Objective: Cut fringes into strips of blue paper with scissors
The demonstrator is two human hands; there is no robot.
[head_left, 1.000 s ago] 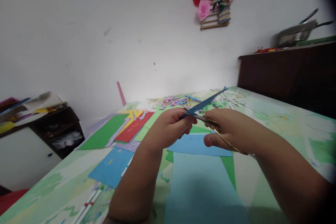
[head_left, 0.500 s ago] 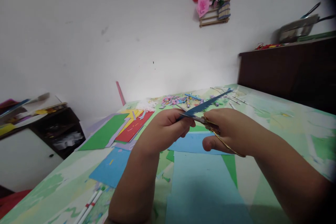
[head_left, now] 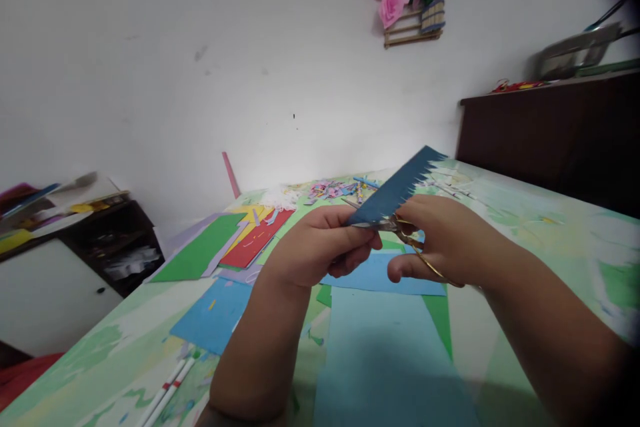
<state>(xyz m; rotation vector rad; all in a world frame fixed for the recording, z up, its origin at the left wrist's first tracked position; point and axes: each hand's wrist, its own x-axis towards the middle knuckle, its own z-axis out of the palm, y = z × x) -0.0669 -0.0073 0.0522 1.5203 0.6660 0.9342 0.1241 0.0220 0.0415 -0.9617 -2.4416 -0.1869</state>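
Pale scuffed wall (head_left: 200, 100) fills the upper frame. At centre, the left hand (head_left: 313, 250) pinches a dark-blue, saw-edged paper strip (head_left: 393, 190); the right hand's (head_left: 453, 240) fingers grip gold-handled metal scissors (head_left: 390, 223) at its lower end. Left fingertips sit beside the blades: slipping could nick them, and overlong snips could sever the strip.

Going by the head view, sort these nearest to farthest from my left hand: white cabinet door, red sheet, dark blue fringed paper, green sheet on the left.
From your left hand:
1. Dark blue fringed paper: in its grip.
2. Red sheet: to its left.
3. Green sheet: farther left, past the red.
4. White cabinet door: at the picture's left edge.
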